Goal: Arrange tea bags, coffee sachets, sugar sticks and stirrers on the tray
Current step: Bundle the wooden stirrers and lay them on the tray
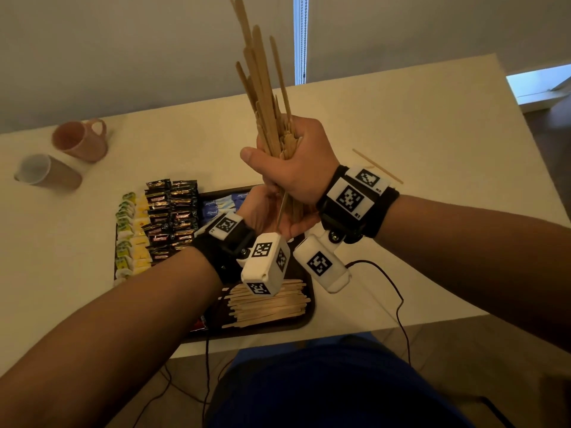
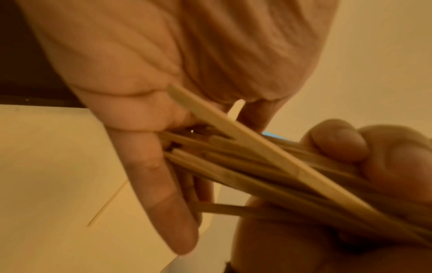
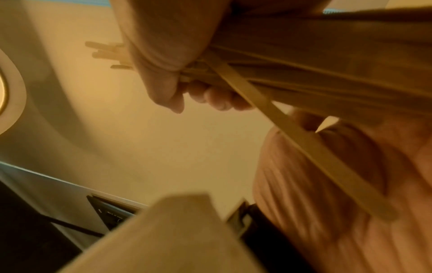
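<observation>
Head view: your right hand (image 1: 296, 159) is fisting a bundle of stirrers (image 1: 265, 88), long axis near upright, tips fanning up and away from you. Your left hand (image 1: 265, 211) is cupping the bundle's lower ends from beneath, fingers fairly straight. Both are hovering over the tray (image 1: 309, 316), the left nearer it. The stirrer stack (image 1: 265, 302) is lying crosswise at the near end. Sachets (image 1: 173, 217) are filling the tray's left side; one stray stirrer (image 1: 377, 166) is lying on the table (image 1: 432, 143) to your right, where room is open.

Left wrist view: the ends are butting your palm, uneven.

Right wrist view: one stirrer (image 3: 292, 129) is slanting loose across the bundle.
</observation>
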